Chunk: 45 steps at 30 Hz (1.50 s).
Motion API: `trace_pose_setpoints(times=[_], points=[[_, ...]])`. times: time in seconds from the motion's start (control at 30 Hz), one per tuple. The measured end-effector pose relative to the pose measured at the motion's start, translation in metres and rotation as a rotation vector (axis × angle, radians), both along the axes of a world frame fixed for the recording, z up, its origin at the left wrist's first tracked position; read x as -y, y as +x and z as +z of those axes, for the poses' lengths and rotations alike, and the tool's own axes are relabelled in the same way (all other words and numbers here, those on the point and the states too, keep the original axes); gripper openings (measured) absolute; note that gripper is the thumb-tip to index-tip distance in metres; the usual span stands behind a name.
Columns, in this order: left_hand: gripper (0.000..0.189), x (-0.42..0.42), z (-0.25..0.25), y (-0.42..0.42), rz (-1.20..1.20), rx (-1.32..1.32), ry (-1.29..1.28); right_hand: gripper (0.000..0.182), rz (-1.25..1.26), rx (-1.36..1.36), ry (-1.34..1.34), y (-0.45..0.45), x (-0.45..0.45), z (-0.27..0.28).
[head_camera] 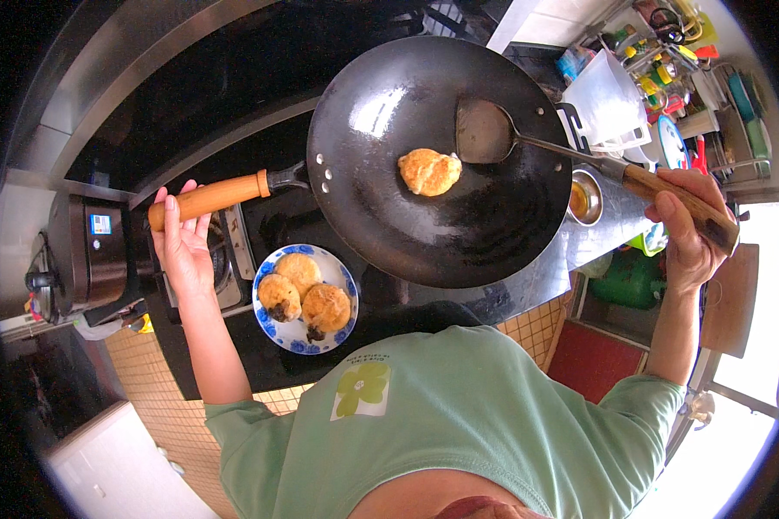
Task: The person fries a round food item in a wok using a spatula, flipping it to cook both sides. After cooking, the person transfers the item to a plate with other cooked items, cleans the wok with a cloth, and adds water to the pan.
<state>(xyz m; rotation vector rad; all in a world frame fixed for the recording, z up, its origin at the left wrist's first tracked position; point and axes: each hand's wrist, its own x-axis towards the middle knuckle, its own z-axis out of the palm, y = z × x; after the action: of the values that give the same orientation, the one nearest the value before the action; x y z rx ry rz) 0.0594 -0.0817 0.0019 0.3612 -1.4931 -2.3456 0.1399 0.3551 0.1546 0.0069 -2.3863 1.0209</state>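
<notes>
My left hand point(187, 256) supports the wooden handle point(217, 194) of a large black wok point(370, 214), its thumb laid over the grip and its fingers behind. In my right hand point(683, 243) is the wooden-handled end of a metal wok spatula point(483, 133). Its broad blade rests inside the wok, right beside a golden-brown fried patty point(430, 172) lying near the middle. Below the wok handle stands a white plate with a blue flower rim point(348, 280). Three browned patties point(326, 307) lie on it, two with dark filling or charring at one edge.
Right of the wok sit a small metal bowl point(586, 198) holding yellowish liquid and a translucent plastic container point(607, 97). Racks with bottles point(659, 74) line the back right. A gas burner point(224, 259) shows behind my left wrist, with a dark appliance point(87, 250) farther left.
</notes>
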Motion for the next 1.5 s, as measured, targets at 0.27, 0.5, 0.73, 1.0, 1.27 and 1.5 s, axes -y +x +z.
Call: trace_pose_setpoints(times=[0.27, 0.5, 0.73, 1.0, 1.27, 1.5], points=[[0.033, 0.000, -0.001, -0.002, -0.016, -0.001, -0.011, 0.026, 0.047, 0.021, 0.056, 0.010, -0.002, 0.004], [0.032, 0.001, -0.001, -0.002, -0.018, 0.001, -0.013, 0.029, 0.058, -0.065, 0.110, 0.016, -0.011, 0.003], [0.032, 0.002, -0.002, -0.002, -0.015, 0.000, 0.006, 0.031, 0.017, -0.029, -0.128, 0.017, -0.005, 0.001], [0.032, 0.000, -0.001, -0.004, -0.024, 0.002, 0.005, 0.027, 0.060, -0.050, -0.207, 0.022, -0.019, -0.002], [0.032, 0.002, -0.001, -0.003, -0.017, 0.016, 0.000, 0.029, 0.025, -0.074, -0.162, 0.021, -0.024, -0.007], [0.032, 0.001, -0.001, -0.005, -0.032, 0.013, 0.014, 0.023, 0.035, -0.076, -0.287, 0.028, -0.015, 0.000]])
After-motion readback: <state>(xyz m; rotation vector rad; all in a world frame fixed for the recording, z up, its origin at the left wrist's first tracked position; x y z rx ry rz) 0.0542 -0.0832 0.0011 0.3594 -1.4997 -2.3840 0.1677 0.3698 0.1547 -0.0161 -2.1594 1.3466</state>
